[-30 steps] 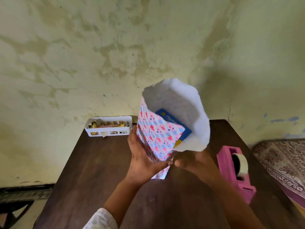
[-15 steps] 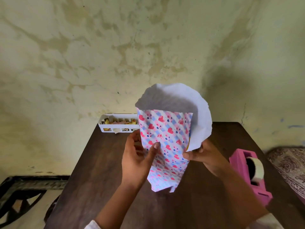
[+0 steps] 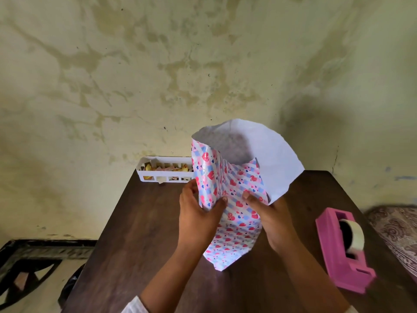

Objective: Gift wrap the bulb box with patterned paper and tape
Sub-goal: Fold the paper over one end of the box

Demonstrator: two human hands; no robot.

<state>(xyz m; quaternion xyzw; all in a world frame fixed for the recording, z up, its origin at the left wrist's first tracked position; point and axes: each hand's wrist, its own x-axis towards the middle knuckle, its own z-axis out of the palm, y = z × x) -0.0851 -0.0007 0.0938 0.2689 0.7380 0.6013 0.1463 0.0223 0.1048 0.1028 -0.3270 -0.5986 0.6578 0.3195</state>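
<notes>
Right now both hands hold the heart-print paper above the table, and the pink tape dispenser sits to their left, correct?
Not quite. The head view shows the dispenser to the right of the hands. Both do hold the paper above the table.

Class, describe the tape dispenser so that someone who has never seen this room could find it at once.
Start at the dark wooden table against the stained wall. Look to its right edge, right of the person's right hand and the patterned paper. The tape dispenser lies there: the only bright pink thing, carrying a roll of clear tape, unlike the white basket at the back.
</notes>
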